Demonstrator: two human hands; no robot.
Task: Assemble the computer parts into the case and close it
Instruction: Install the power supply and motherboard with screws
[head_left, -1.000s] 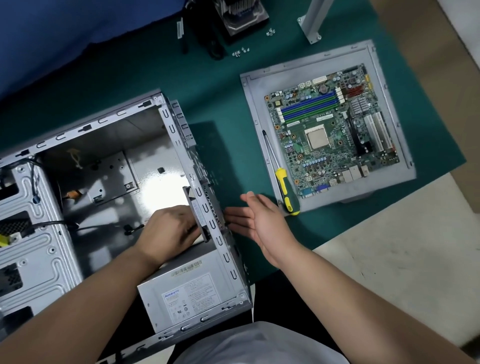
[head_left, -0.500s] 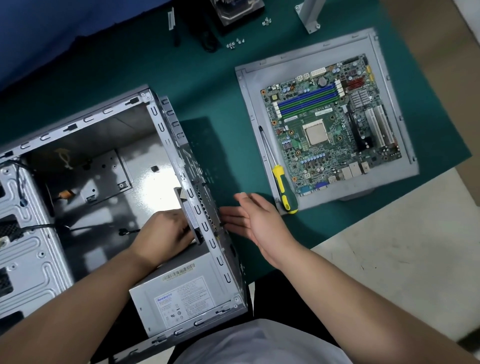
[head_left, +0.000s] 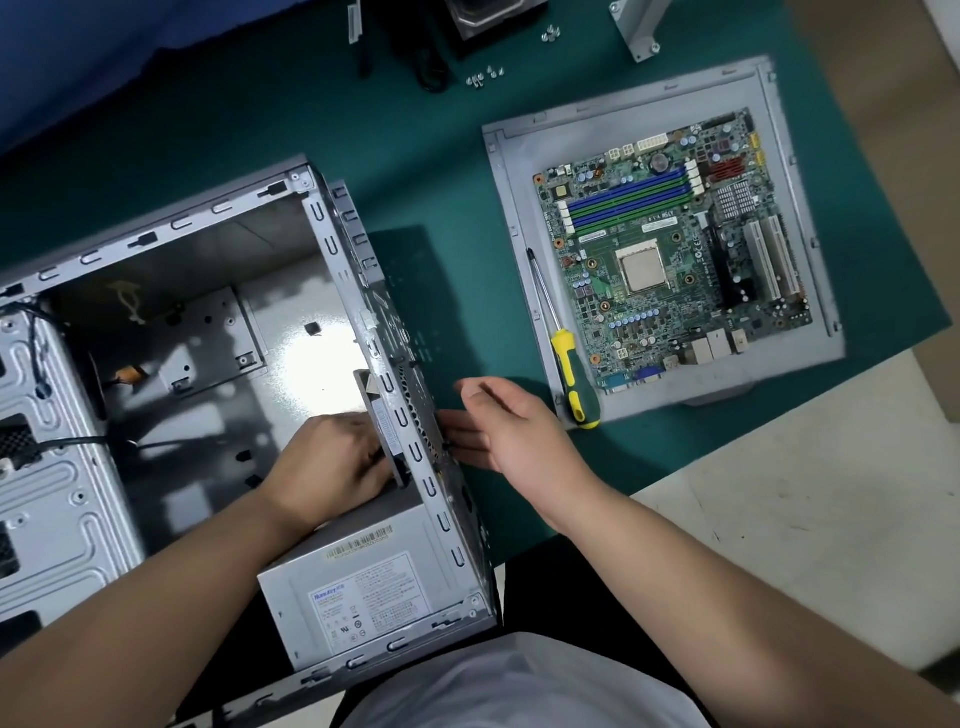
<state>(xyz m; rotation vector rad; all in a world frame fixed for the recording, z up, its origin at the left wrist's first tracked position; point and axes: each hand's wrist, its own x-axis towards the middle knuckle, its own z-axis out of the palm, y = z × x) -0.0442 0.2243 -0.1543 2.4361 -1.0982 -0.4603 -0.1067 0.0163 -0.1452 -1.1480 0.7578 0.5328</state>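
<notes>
The grey computer case (head_left: 182, 228) lies open on its side on the green mat. A power supply (head_left: 363, 592) sits in its near right corner. Inside the case, my left hand (head_left: 332, 462) grips a flat grey fan (head_left: 382, 415) and holds it against the inner face of the rear wall. Outside that wall, my right hand (head_left: 511, 431) has its fingers straight, their tips touching the perforated panel. The green motherboard (head_left: 675, 249) lies apart on the grey side panel (head_left: 519, 171) to the right.
A screwdriver (head_left: 571, 379) with a yellow and green handle lies on the side panel's left edge. Several loose screws (head_left: 483, 77) lie near the mat's far edge beside a cooler (head_left: 493, 15) and a metal bracket (head_left: 639, 26). Black cables run inside the case's left part.
Both hands stay at the rear wall, the left inside and the right outside. Only the view has shifted a little.
</notes>
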